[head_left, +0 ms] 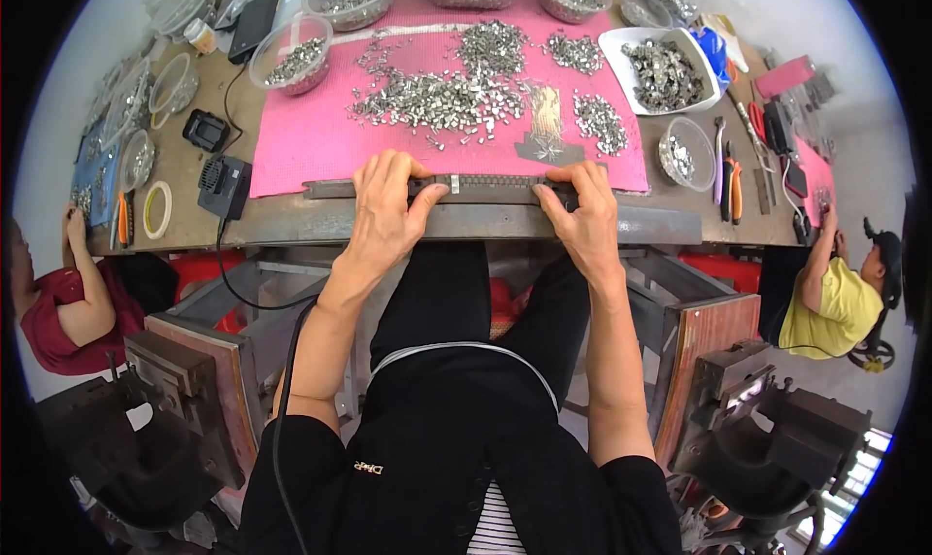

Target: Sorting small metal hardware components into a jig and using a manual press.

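Your left fingers [390,168] and right fingers [586,178] hold metal bar [500,182] | one bright piece [454,183] between them | loose pieces [437,100] lie beyond

A workshop for small metal parts is indicated by the workbench [466,227], on which heaps of small metal pieces [437,100] are spread over a pink mat [311,142] and more are kept in clear plastic tubs [257,67]. Pliers [736,194] are laid out at the right. Heavy dark machines [184,385] are seen on both sides, and places farther out are occupied by two other people [837,307].
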Motion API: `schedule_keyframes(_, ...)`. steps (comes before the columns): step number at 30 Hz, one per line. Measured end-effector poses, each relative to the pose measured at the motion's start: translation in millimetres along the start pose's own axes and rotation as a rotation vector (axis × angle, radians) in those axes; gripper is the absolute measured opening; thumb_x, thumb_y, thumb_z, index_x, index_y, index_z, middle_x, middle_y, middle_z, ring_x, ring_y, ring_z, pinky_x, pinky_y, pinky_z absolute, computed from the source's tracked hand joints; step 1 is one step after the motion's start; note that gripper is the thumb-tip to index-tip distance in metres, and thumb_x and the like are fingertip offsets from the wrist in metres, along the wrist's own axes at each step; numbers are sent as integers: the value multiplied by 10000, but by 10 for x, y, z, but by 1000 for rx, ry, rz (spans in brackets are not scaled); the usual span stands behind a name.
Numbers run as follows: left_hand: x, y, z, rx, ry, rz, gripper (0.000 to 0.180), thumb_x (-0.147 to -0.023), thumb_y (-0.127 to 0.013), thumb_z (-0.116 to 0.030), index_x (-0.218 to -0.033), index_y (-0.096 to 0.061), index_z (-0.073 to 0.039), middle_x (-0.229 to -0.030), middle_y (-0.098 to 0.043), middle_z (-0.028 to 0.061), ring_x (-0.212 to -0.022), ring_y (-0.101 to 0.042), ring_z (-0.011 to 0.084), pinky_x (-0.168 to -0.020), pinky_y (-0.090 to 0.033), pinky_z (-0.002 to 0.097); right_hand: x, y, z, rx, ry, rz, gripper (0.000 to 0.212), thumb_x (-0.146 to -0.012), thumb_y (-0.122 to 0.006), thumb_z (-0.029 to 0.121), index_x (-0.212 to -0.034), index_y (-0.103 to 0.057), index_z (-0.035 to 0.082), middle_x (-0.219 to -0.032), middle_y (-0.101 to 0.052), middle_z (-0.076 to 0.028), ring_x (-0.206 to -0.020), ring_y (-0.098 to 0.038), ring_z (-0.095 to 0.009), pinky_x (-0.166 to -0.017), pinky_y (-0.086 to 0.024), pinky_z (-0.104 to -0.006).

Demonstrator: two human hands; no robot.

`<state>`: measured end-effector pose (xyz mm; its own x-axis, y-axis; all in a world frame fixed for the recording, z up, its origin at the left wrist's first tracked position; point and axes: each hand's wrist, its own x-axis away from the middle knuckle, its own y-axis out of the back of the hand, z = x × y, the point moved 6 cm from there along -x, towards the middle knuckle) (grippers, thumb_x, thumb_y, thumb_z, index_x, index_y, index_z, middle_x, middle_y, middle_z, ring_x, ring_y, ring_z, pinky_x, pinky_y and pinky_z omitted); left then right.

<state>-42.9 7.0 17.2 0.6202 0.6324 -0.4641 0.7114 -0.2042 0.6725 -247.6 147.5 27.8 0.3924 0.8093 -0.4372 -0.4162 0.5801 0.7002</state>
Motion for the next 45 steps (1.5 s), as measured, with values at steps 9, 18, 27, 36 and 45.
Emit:
schedule_keyframes(9, -198, -95, -181, -129, -239, 115, 301, -948, -687, -261, -1191, -725, -87, -1276, -674, 48, -1301, -505, 347, -1144, -257, 625, -279, -78, 105, -50, 76, 18, 165, -859, -765, 119, -991, -698, 46, -927, -641, -91, -898, -595, -291, -808, -435, -409)
schedule_keyframes(18, -218, 14, 54, -257, -154, 225, 452, -996, -597, -431, -1301, -687, -109, -1399, -633, 27, -1454, -380, 419, -1128, -113, 783, -673, -393, 216, 13, 233, 44, 201, -880, -717, 97, -1070, -715, 32, -1016, -677, -100, -960, -620, -309, -870, -470, -438)
schedule_keyframes(27, -341, 44, 142, -309, -51, 229, 566, -1024, -527, -474, -1396, -608, -55, -1508, -544, 50, -1492, -304, 435, -1150, -75, 768, -669, -697, 306, 98, 367, 313, 351, -925, -642, 84, -1266, -653, 3, -1394, -611, -157, -1301, -552, -358, -1105, -414, -465)
schedule_keyframes(36, -330, -172, -64, -187, -101, 408, 533, -1064, -476, -446, -1463, -557, -104, -1558, -499, 48, -1528, -207, 460, -1166, -27, 743, -518, -541, 342, -47, 357, 334, 281, -919, -619, 21, -1185, -683, -42, -1313, -654, -192, -1244, -600, -357, -1086, -451, -458)
schedule_keyframes(45, -314, 107, 141, -8, -37, 117, 210, -932, -710, -257, -1098, -766, -141, -1122, -728, 31, -1228, -542, 313, -1118, -229, 612, -605, -198, 217, -261, 118, 216, 178, -917, -656, 17, -1080, -728, 15, -1017, -718, -151, -916, -699, -335, -797, -547, -398)
